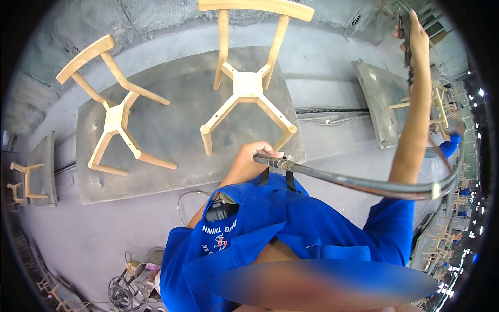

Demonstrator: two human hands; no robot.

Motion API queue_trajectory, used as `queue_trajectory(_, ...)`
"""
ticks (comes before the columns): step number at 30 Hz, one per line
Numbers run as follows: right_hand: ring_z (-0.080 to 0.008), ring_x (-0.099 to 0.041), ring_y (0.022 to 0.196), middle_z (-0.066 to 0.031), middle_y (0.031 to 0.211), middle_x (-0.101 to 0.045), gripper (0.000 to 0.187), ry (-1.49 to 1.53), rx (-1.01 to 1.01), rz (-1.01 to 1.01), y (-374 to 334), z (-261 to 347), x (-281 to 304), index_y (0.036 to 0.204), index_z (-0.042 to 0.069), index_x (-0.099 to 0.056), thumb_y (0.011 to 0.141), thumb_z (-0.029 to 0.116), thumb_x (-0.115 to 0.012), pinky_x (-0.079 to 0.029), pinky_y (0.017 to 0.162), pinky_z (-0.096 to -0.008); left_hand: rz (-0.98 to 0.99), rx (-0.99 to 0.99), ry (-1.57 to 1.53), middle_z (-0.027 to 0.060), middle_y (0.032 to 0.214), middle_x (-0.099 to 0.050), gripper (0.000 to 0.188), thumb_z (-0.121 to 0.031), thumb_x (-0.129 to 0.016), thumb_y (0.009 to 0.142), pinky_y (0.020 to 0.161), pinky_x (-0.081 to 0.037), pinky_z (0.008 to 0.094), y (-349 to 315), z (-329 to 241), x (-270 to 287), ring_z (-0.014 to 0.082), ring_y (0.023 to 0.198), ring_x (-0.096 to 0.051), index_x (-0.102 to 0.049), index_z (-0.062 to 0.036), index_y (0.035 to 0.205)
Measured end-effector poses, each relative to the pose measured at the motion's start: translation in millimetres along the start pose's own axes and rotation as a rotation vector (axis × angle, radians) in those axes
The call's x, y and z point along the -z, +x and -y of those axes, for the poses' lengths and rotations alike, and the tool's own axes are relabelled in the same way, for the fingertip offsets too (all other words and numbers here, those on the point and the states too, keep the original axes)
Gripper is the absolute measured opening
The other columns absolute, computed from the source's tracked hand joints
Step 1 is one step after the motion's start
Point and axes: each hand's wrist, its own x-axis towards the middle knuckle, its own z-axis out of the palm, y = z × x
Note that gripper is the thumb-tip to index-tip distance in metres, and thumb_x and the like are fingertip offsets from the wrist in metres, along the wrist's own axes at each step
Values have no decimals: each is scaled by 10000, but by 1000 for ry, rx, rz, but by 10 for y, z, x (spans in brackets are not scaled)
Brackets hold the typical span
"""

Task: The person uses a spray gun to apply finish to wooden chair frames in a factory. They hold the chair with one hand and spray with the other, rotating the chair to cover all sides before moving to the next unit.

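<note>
- Blue work shirt (pixel 291 229) is filling the lower frame, nearest the camera.
- Left hand (pixel 253 158) is closing around a dark hose (pixel 364 184), fingers wrapped over its end just above the chest.
- Hose is curving right across the body, then bending upward along the right edge.
- Right hand (pixel 413 36) is reaching high at upper right, gripping a dark spray gun (pixel 404 31); fingers closed on it.
- Beyond the hands, two bare wooden chair frames are standing on a grey platform (pixel 171 135): one (pixel 248 83) just past the left hand, another (pixel 117 112) tilting further left.
- More chair frames (pixel 23 182) are sitting far left.
</note>
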Motion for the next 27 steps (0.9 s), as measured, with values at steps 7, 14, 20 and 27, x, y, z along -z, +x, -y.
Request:
queue_trajectory(7, -215, -649, 659, -123, 786, -663, 686, 857, -460, 42, -1086, -1826, -468, 1040, 42, -598, 1042, 632, -248, -385, 421, -273, -52, 125, 189, -26, 583, -616, 219, -107, -834, 823, 533, -381, 221, 170, 113, -484, 12, 573, -510, -636, -59, 742)
queue_trajectory(14, -197, -642, 566, -94, 703, -626, 668, 680, -854, 112, -2150, -3265, -950, 973, 49, -571, 1003, 679, -350, -365, 359, -278, -188, 215, 391, -69, 500, -401, 230, -170, -869, 794, 484, -282, 255, 207, 134, -909, 30, 517, -346, -663, -77, 747)
queue_trajectory(20, -190, -633, 561, -87, 698, -621, 678, 412, -934, 166, -2431, -3508, -959, 996, 49, -577, 999, 689, -353, -366, 358, -278, -232, 271, 353, -63, 503, -389, 233, -166, -872, 787, 481, -269, 268, 169, 134, -1150, 40, 521, -347, -661, -77, 745)
queue_trajectory(27, -203, -621, 659, -90, 757, -626, 719, 1196, -904, 227, -2172, -3153, -1074, 1026, 78, -589, 1012, 699, -227, -343, 392, -262, -182, 139, 439, -64, 525, -410, 220, -101, -884, 752, 497, -289, 263, 264, 162, -1410, 33, 526, -388, -666, -76, 756)
